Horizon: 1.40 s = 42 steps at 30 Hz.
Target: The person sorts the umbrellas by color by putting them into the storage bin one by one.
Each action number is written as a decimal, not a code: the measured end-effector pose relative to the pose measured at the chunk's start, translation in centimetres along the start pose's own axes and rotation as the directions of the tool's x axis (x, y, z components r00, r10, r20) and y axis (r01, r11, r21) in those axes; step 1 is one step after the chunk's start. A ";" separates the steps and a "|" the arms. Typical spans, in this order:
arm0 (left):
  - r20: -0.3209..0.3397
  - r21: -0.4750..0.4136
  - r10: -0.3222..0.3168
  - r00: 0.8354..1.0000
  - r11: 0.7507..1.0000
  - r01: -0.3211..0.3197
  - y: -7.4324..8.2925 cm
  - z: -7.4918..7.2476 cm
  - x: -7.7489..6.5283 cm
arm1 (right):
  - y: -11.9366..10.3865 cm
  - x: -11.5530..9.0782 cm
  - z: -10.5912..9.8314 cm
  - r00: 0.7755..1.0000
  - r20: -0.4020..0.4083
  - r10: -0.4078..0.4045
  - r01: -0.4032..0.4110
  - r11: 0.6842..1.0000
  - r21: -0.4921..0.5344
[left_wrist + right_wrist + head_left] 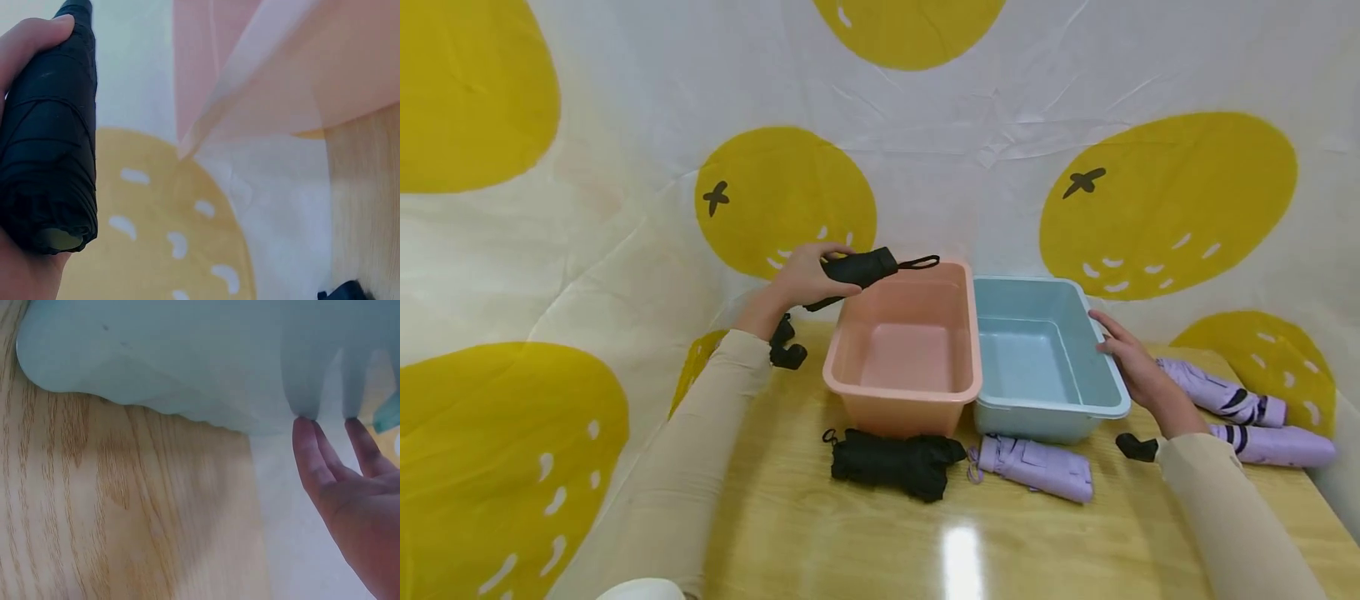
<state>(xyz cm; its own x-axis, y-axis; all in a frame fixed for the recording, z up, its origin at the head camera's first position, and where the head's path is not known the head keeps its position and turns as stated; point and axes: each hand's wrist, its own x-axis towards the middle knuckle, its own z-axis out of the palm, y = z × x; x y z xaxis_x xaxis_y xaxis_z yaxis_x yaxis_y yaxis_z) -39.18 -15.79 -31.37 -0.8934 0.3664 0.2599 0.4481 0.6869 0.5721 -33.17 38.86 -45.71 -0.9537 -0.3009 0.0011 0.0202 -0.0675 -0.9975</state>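
My left hand (811, 277) grips a folded black umbrella (863, 268) at the back left rim of the pink bin (841, 367), its wrist loop pointing right. The left wrist view shows the thumb along the wrapped black cloth of the umbrella (53, 137). My right hand (1131, 358) is at the right side of the light blue bin (1105, 410). Its extended fingers (309, 447) touch the outer wall there, close under the rim. Both bins stand side by side, and their bare bottoms show.
In front of the bins lie another black umbrella (895, 462) and a lilac umbrella (1037, 468). Two more lilac umbrellas (1277, 446) lie right of the right forearm. A dark hooked handle (787, 357) shows left of the pink bin. A patterned cloth (940, 192) hangs behind the wooden table (820, 533).
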 end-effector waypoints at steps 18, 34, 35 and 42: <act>0.014 0.105 -0.084 0.996 0.991 0.082 1.8 7.7 4.0 | 0.5 0.7 0.0 0.999 -0.017 0.034 -0.034 0.999 -0.027; 0.096 0.055 -0.096 0.991 0.994 0.091 1.2 12.3 5.3 | 0.2 0.1 -0.1 0.998 -0.049 0.050 -0.052 0.998 -0.038; 0.104 0.038 -0.085 0.991 0.996 0.082 1.2 12.7 5.3 | 0.3 0.0 -0.1 0.997 -0.050 0.054 -0.056 0.998 -0.042; 0.098 -0.112 -0.077 0.992 0.990 0.088 0.4 14.9 5.3 | -0.2 -0.6 -0.2 0.999 -0.028 0.026 -0.027 0.999 -0.032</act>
<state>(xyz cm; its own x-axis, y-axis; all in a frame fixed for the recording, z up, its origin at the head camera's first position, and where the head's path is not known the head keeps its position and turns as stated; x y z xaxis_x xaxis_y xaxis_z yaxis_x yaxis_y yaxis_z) -43.30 -4.23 -41.34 -0.9178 0.3726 0.1373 0.3617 0.6418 0.6762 -32.68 39.21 -45.57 -0.9609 -0.2757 -0.0266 0.0360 -0.0294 -0.9989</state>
